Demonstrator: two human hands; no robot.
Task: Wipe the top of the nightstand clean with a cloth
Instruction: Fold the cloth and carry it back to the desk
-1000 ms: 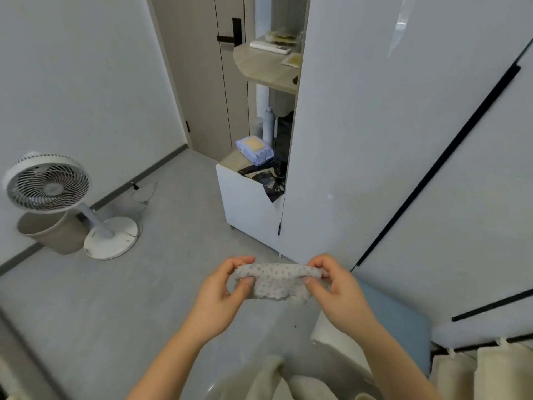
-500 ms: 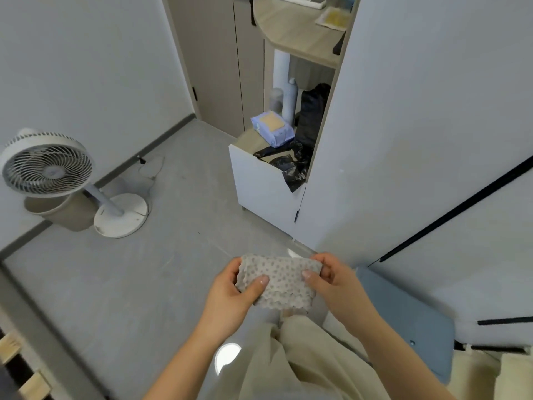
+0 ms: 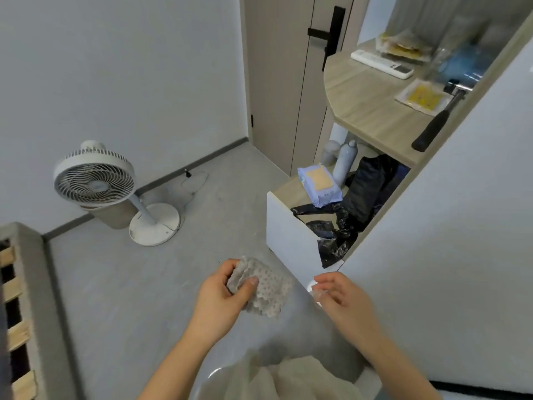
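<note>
A folded grey textured cloth [image 3: 266, 290] hangs in front of me above the floor. My left hand [image 3: 222, 295] grips its left edge, thumb pressed on the front. My right hand [image 3: 340, 295] hovers a short way to the right of the cloth, fingers loosely bent, holding nothing. A low white unit [image 3: 288, 229] with a wood top stands ahead on the right beside a tall white cabinet [image 3: 447, 241]; a blue wipes pack [image 3: 318, 183] and black bags [image 3: 343, 226] lie on it.
A white pedestal fan [image 3: 95, 180] stands on the grey floor at left before a beige bin. A slatted bed frame [image 3: 17, 313] runs along the left edge. A wooden shelf [image 3: 366, 102] above holds a remote, packets and a hammer. A door is behind.
My right hand has let go of the cloth and moved away to the right; only my left hand holds it now. The view has tilted up and turned slightly left.
</note>
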